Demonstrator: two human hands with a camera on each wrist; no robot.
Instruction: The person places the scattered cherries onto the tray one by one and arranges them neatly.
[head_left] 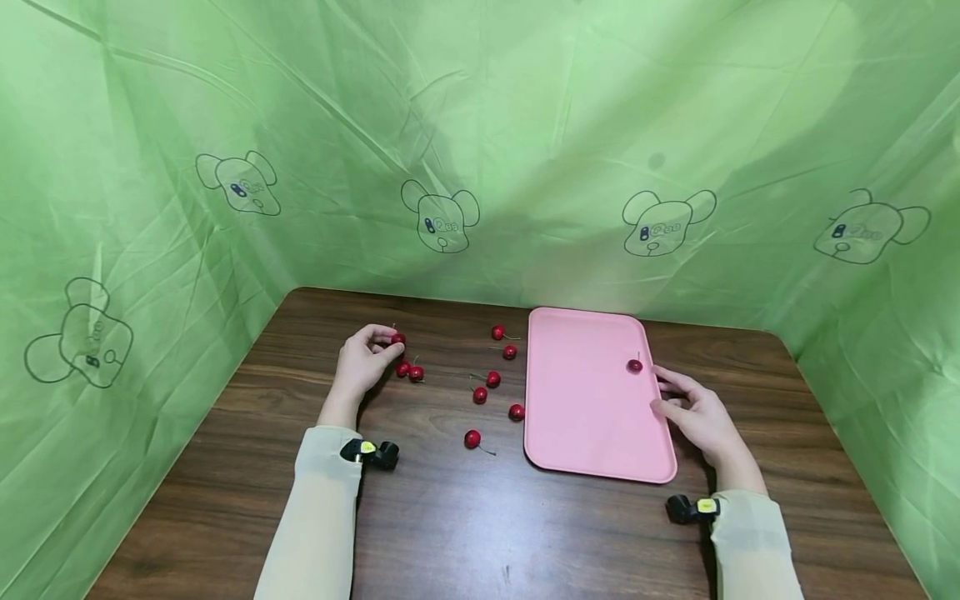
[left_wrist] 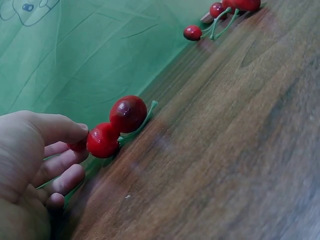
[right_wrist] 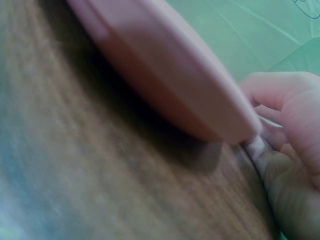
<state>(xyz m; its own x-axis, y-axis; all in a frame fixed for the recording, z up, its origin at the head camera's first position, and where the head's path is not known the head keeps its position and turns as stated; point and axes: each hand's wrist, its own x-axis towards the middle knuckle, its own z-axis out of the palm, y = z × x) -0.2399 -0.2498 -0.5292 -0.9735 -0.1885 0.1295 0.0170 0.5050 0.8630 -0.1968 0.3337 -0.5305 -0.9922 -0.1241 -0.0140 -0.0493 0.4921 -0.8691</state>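
At the left of the table, my left hand (head_left: 363, 358) pinches a red cherry (head_left: 398, 338) between thumb and fingertips. Just below it lie two more cherries (head_left: 416, 374); the left wrist view shows this pair (left_wrist: 127, 114) right beside the fingertips, while the pinched one is mostly hidden by the thumb. My right hand (head_left: 697, 412) grips the right edge of a pink rectangular tray (head_left: 588, 417), thumb at the rim. One cherry (head_left: 635, 365) with its stem up sits on the tray near that edge.
Several loose cherries, such as one with a stem (head_left: 472, 439) and one by the tray's left rim (head_left: 517, 412), lie between the left hand and the tray. Green cloth (head_left: 517, 167) walls the wooden table (head_left: 450, 533) at the back and sides.
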